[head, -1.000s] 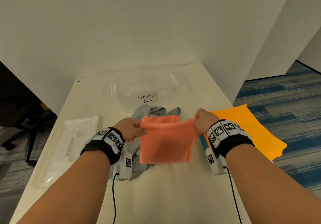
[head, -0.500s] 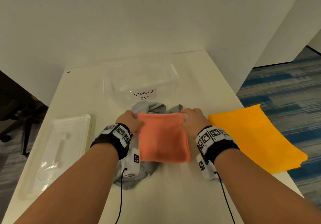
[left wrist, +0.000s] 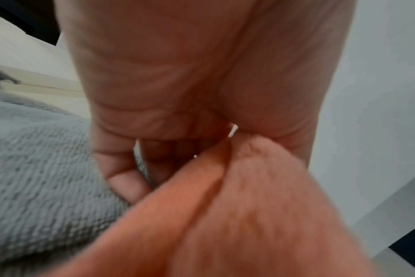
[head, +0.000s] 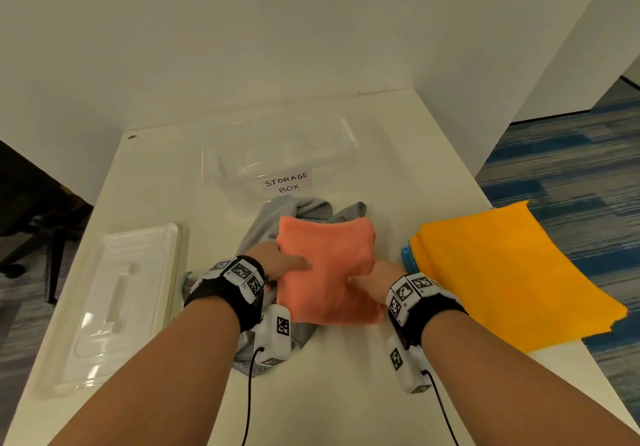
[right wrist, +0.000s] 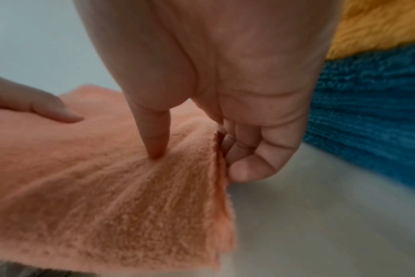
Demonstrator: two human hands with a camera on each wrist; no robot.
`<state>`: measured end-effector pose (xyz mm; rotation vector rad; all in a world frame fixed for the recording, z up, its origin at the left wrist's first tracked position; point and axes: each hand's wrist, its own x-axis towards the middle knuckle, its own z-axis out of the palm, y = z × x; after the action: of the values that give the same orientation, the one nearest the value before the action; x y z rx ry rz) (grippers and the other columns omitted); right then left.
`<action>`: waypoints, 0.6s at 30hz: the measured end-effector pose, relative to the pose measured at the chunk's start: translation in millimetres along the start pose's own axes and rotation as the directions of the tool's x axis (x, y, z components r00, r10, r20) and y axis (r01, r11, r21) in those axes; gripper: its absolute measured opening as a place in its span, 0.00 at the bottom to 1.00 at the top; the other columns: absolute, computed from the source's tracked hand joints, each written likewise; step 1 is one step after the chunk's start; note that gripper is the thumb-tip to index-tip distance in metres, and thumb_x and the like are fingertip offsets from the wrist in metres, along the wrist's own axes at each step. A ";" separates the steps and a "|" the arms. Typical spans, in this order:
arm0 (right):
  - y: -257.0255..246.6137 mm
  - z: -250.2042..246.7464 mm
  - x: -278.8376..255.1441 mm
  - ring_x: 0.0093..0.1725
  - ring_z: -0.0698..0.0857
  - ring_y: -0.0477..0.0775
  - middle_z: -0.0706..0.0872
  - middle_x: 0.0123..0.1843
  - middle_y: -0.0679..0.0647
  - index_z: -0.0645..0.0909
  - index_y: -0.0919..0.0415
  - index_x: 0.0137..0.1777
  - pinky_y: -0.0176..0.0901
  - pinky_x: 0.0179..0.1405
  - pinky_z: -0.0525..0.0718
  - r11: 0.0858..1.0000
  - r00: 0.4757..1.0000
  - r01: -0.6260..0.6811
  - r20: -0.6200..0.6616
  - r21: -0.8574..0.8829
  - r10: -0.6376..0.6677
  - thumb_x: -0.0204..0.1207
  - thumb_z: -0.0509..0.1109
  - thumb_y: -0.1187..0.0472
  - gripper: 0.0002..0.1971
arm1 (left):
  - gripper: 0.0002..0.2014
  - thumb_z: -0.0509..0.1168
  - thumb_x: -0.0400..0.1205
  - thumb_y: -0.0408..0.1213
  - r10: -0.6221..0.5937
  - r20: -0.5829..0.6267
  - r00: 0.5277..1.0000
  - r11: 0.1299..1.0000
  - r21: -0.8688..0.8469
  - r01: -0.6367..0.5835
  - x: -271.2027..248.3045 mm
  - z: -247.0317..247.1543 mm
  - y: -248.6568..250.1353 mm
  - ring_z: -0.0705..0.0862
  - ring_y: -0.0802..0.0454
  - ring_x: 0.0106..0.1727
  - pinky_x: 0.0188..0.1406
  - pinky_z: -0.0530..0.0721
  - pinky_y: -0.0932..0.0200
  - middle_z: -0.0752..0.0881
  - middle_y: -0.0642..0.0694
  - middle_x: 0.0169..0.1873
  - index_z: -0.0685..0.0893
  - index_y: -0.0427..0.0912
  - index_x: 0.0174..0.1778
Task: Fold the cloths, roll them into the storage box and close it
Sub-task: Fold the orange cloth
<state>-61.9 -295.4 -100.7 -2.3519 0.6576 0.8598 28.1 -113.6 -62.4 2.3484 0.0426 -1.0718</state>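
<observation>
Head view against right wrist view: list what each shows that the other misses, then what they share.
Only the head view shows the storage box, its lid lying apart at the left, and the grey cloth under the orange cloth.

Only the right wrist view shows the right hand pinching the orange cloth's edge, thumb on top, fingers curled beneath.

Both show the orange cloth, the left hand with its thumb on it, and the yellow cloth over the blue cloth.

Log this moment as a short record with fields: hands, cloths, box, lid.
left hand: pinches the left edge of the orange cloth
right hand: pinches its right edge
orange cloth: folded, lying partly on the grey cloth
yellow cloth: at right, over a blue cloth
box: open, empty
lid: on the table, at left
</observation>
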 end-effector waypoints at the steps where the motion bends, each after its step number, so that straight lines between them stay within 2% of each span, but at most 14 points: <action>1: -0.9 -0.6 -2.3 0.62 0.82 0.62 0.84 0.63 0.58 0.79 0.56 0.65 0.47 0.60 0.78 1.000 1.000 0.004 0.011 -0.008 -0.004 0.81 0.61 0.43 0.21 | 0.33 0.75 0.69 0.56 0.018 0.009 1.000 0.999 -0.028 -0.018 -2.8 0.5 1.5 0.81 0.49 0.30 0.27 0.80 0.61 0.83 0.45 0.38 0.78 0.39 0.64; 3: -0.3 -0.7 -4.2 0.59 0.83 0.61 0.84 0.59 0.58 0.81 0.56 0.59 0.47 0.58 0.77 1.000 1.000 0.004 0.007 -0.003 -0.004 0.83 0.59 0.44 0.18 | 0.41 0.77 0.57 0.57 0.068 0.025 0.997 0.989 -0.137 -0.064 -3.9 0.8 2.3 0.88 0.44 0.44 0.46 0.88 0.50 0.87 0.44 0.48 0.78 0.41 0.64; 4: 1.6 -0.3 -4.4 0.55 0.83 0.60 0.84 0.55 0.57 0.81 0.55 0.53 0.46 0.56 0.77 1.000 1.000 0.004 0.002 0.028 -0.004 0.82 0.59 0.43 0.17 | 0.43 0.76 0.53 0.56 0.090 0.028 0.996 0.978 -0.193 -0.083 -3.7 0.5 2.2 0.88 0.42 0.51 0.55 0.87 0.42 0.87 0.42 0.52 0.78 0.43 0.65; 6: 5.5 -0.5 -7.5 0.47 0.81 0.58 0.82 0.43 0.54 0.76 0.55 0.40 0.45 0.47 0.77 0.990 0.999 0.019 -0.051 0.137 -0.012 0.80 0.62 0.39 0.19 | 0.38 0.75 0.53 0.49 0.166 0.038 0.985 0.943 -0.297 -0.147 -11.6 -0.5 6.6 0.86 0.40 0.56 0.62 0.83 0.38 0.88 0.41 0.55 0.80 0.44 0.62; 7: 7.0 -1.7 -9.6 0.44 0.81 0.57 0.81 0.40 0.53 0.75 0.56 0.38 0.44 0.43 0.76 0.981 0.996 0.034 -0.085 0.192 -0.018 0.78 0.63 0.36 0.22 | 0.33 0.74 0.57 0.45 0.203 0.049 0.978 0.922 -0.345 -0.174 -18.5 -1.4 10.0 0.86 0.39 0.56 0.63 0.82 0.37 0.88 0.40 0.55 0.81 0.45 0.60; 8: 7.9 -4.0 -12.4 0.44 0.82 0.56 0.81 0.41 0.52 0.75 0.57 0.41 0.43 0.41 0.75 0.970 0.993 0.055 -0.115 0.235 -0.028 0.77 0.63 0.34 0.23 | 0.30 0.73 0.60 0.41 0.243 0.056 0.968 0.899 -0.387 -0.203 -26.6 -2.6 14.1 0.86 0.39 0.57 0.63 0.81 0.37 0.88 0.39 0.55 0.81 0.45 0.61; 9: 8.1 -6.3 -16.2 0.49 0.84 0.57 0.82 0.45 0.53 0.77 0.58 0.48 0.42 0.43 0.74 0.960 0.989 0.079 -0.142 0.268 -0.042 0.76 0.63 0.33 0.25 | 0.30 0.73 0.61 0.37 0.282 0.060 0.958 0.874 -0.429 -0.230 -34.6 -3.7 17.4 0.85 0.38 0.58 0.64 0.80 0.36 0.88 0.38 0.56 0.81 0.45 0.62; 11: 7.8 -13.5 -28.2 0.62 0.82 0.60 0.83 0.59 0.58 0.75 0.60 0.65 0.41 0.50 0.73 0.939 0.980 0.120 -0.187 0.322 -0.062 0.76 0.61 0.33 0.31 | 0.31 0.72 0.64 0.32 0.364 0.058 0.930 0.806 -0.520 -0.283 -51.0 -5.7 23.6 0.85 0.38 0.61 0.65 0.80 0.37 0.86 0.37 0.59 0.79 0.46 0.65; 12: 7.4 -17.8 -36.1 0.66 0.80 0.60 0.81 0.66 0.58 0.72 0.62 0.71 0.40 0.53 0.72 0.928 0.976 0.135 -0.208 0.346 -0.065 0.77 0.60 0.32 0.35 | 0.31 0.72 0.64 0.30 0.396 0.055 0.917 0.767 -0.568 -0.298 -58.5 -6.9 26.3 0.85 0.39 0.61 0.63 0.81 0.39 0.86 0.38 0.60 0.78 0.47 0.66; 14: 7.8 -24.4 -49.6 0.69 0.78 0.59 0.78 0.72 0.58 0.68 0.63 0.75 0.41 0.58 0.72 0.907 0.971 0.154 -0.230 0.391 -0.065 0.76 0.57 0.31 0.40 | 0.31 0.70 0.66 0.28 0.456 0.044 0.889 0.685 -0.655 -0.319 -70.6 -9.7 31.0 0.86 0.42 0.58 0.58 0.85 0.43 0.87 0.40 0.58 0.77 0.48 0.67; 16: 9.3 -30.6 -61.1 0.69 0.78 0.59 0.76 0.74 0.58 0.66 0.62 0.77 0.43 0.62 0.73 0.872 0.962 0.196 -0.260 0.450 -0.082 0.76 0.55 0.29 0.41 | 0.30 0.69 0.67 0.28 0.504 0.032 0.863 0.618 -0.712 -0.335 -81.7 -12.2 34.3 0.88 0.46 0.54 0.48 0.89 0.48 0.89 0.43 0.56 0.77 0.49 0.66; 18: 10.8 -37.3 -72.8 0.69 0.78 0.58 0.77 0.74 0.57 0.66 0.61 0.77 0.41 0.61 0.73 0.823 0.951 0.245 -0.291 0.512 -0.103 0.76 0.55 0.30 0.40 | 0.28 0.69 0.69 0.29 0.524 0.040 0.851 0.576 -0.752 -0.320 -91.6 -13.5 36.3 0.89 0.46 0.53 0.43 0.89 0.50 0.89 0.43 0.55 0.77 0.47 0.67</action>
<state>-101.8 -308.5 -29.7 -1.9620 0.6656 0.2364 -16.0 -119.9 26.5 1.3703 -0.1686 -0.8774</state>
